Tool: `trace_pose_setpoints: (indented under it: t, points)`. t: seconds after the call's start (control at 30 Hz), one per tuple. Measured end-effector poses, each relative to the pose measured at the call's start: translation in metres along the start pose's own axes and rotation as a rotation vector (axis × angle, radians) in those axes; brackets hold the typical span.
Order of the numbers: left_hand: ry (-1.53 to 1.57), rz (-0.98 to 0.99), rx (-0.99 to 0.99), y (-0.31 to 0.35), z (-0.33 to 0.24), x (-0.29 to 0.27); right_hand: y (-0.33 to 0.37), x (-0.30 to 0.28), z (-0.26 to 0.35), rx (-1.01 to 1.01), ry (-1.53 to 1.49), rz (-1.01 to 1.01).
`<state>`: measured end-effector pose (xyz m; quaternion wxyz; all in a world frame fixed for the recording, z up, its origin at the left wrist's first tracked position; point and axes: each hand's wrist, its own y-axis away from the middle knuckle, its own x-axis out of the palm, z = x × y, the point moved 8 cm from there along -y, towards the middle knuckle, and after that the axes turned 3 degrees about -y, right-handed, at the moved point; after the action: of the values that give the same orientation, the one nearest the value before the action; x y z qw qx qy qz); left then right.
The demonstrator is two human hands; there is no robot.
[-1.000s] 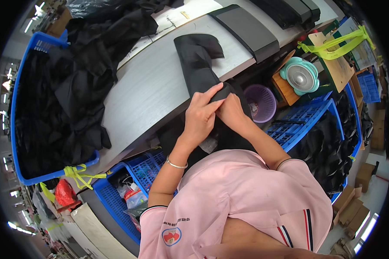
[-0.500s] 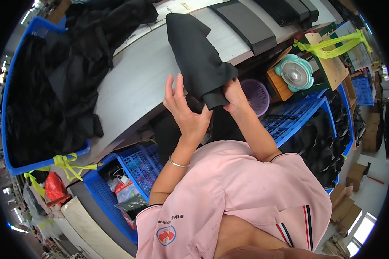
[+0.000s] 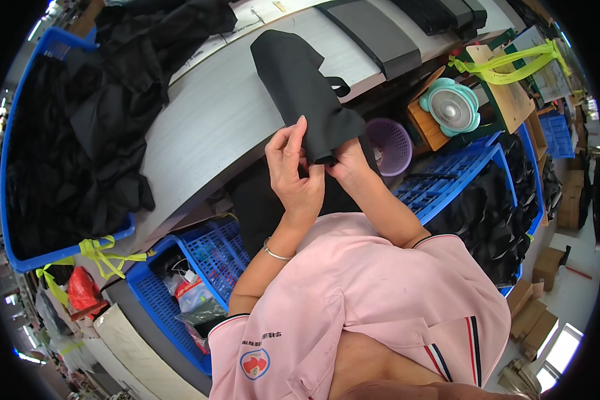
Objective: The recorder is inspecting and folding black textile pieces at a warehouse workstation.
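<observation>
A black fabric bag [image 3: 297, 87] lies over the front edge of the grey table, its near end hanging toward my body. A black strap loop sticks out on its right side. My left hand [image 3: 292, 163] pinches the near edge of the bag between thumb and fingers, and one finger points upward along its side. At the right corner of that same edge, my right hand [image 3: 348, 159] grips the cloth, its fingertips partly hidden in the folds.
Left on the table [image 3: 207, 127], a blue crate [image 3: 67, 257] is heaped with black cloth [image 3: 87, 140]. Flat black pieces [image 3: 373, 37] lie at the back right. A purple basket [image 3: 397, 157], a teal fan [image 3: 452, 109] and blue baskets [image 3: 447, 180] stand on the right.
My left hand has moved in from the side onto the bag's near edge. The bag has turned slightly and come nearer, and its strap loop now shows.
</observation>
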<state>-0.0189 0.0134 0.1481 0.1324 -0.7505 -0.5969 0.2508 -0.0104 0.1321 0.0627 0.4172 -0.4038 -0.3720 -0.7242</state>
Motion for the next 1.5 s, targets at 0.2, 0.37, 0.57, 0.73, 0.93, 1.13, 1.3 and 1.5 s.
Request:
trace_pose_setpoints:
  t: [0.2,0.37,0.57,0.73,0.93,1.13,1.3,1.5]
  points:
    - [0.017,-0.002,-0.025,0.007,0.004,0.003,0.001,-0.010,-0.007,0.019,-0.026,-0.098]
    - [0.003,0.016,-0.028,0.012,0.011,0.004,-0.002,-0.016,-0.008,-0.040,0.033,-0.099]
    - [0.114,0.040,-0.004,0.004,0.010,-0.005,-0.013,-0.012,0.010,-0.294,0.220,-0.035]
    - [-0.088,0.004,-0.058,0.000,0.044,-0.017,-0.021,-0.011,0.021,-0.702,1.033,0.032]
    - [0.593,-0.169,-0.817,0.035,0.162,-0.014,-0.051,0.006,-0.020,-0.480,1.804,0.396]
    - [0.793,-0.067,-0.937,0.048,0.158,0.016,-0.026,0.016,-0.053,-0.638,2.266,0.219]
    - [0.854,0.026,-1.001,0.072,0.185,0.026,-0.024,0.055,-0.049,-0.518,2.280,0.322]
    - [0.918,-0.039,-0.987,0.056,0.177,0.017,-0.058,0.012,-0.064,-0.187,2.144,0.347]
